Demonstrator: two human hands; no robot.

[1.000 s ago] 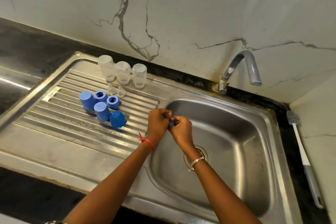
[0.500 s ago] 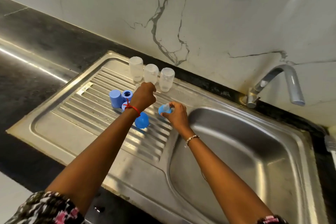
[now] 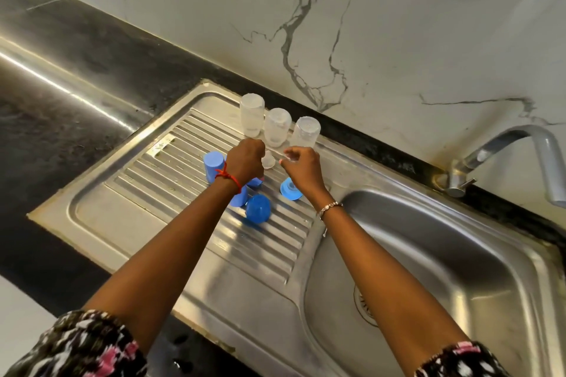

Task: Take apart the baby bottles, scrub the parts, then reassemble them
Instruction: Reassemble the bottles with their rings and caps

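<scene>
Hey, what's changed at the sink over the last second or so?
Both hands left the basin and reached over to the drainboard. The right hand let go of the blue ring, which now lies on the ridges, and is at a clear teat; the left hand hovers beside another teat. The three clear bottles and the blue caps stayed put.

A home kitchen: steel sink point(image 3: 459, 269) with ribbed drainboard point(image 3: 190, 180), tap point(image 3: 520, 147), marble-patterned backsplash point(image 3: 398, 40).

Hands point(image 3: 275, 162) over ribbed drainboard point(image 3: 183, 180)
</scene>
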